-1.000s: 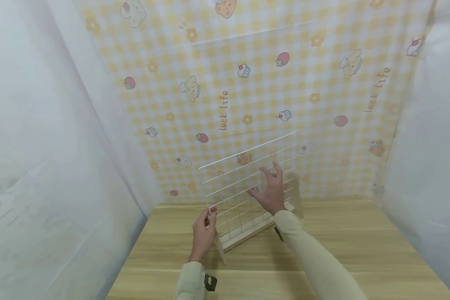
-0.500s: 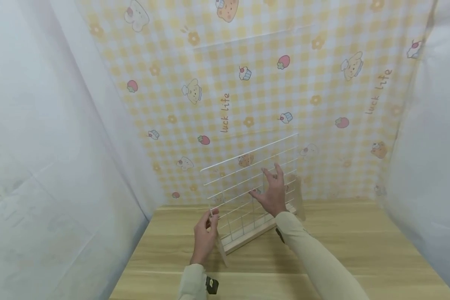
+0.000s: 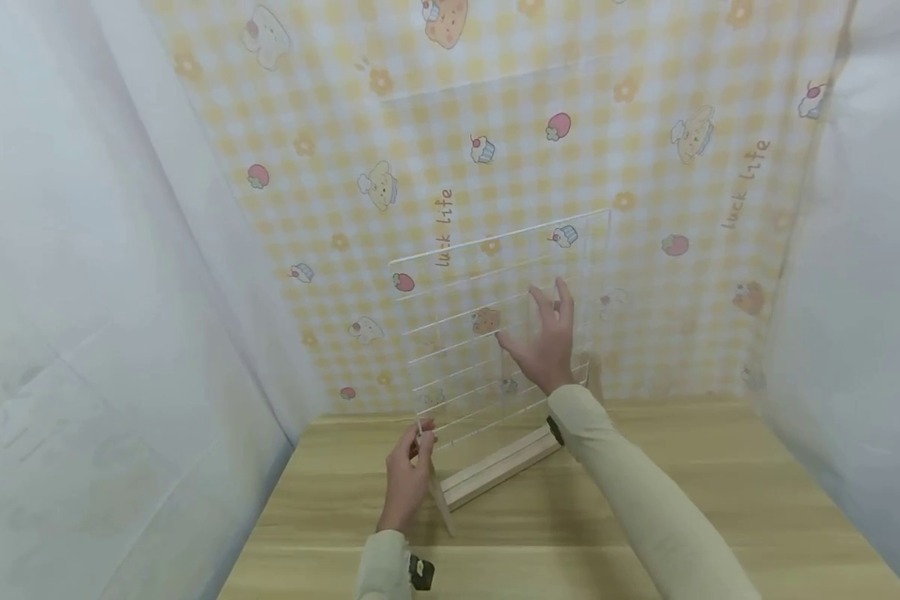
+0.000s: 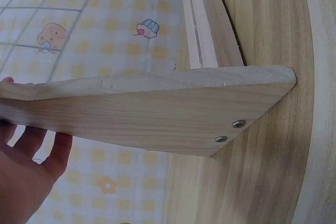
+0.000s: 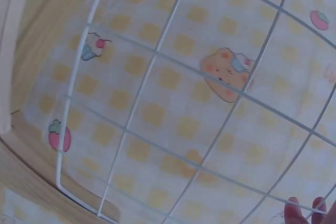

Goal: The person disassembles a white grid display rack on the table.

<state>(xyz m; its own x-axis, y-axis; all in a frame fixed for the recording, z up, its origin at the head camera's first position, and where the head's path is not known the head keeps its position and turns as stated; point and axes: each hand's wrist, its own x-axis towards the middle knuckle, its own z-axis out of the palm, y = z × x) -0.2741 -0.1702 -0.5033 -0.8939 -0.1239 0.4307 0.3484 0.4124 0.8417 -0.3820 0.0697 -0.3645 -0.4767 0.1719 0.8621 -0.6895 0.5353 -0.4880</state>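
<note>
A white wire grid [image 3: 501, 237] stands raised above a pale wooden stand, with a gap between its lower wires and the grooved base bar [image 3: 501, 468]. My right hand [image 3: 546, 342] grips the grid's wires near the middle, thumb and fingers spread apart. In the right wrist view, fingertips [image 5: 294, 211] show at the wires in the lower right corner. My left hand [image 3: 407, 475] holds the upper end of the stand's left side panel [image 4: 157, 111], which carries two screws low down. Part of the right side panel [image 3: 596, 379] shows behind the grid.
The stand rests on a wood-grain table [image 3: 682, 492]. Behind it rises a yellow checked cloth [image 3: 525, 183] with printed cupcakes and strawberries. White sheets [image 3: 120, 292] hang at the left and right sides.
My right hand has moved up with the wire grid, whose lower part has come away from the base bar. My left hand stays on the side panel.
</note>
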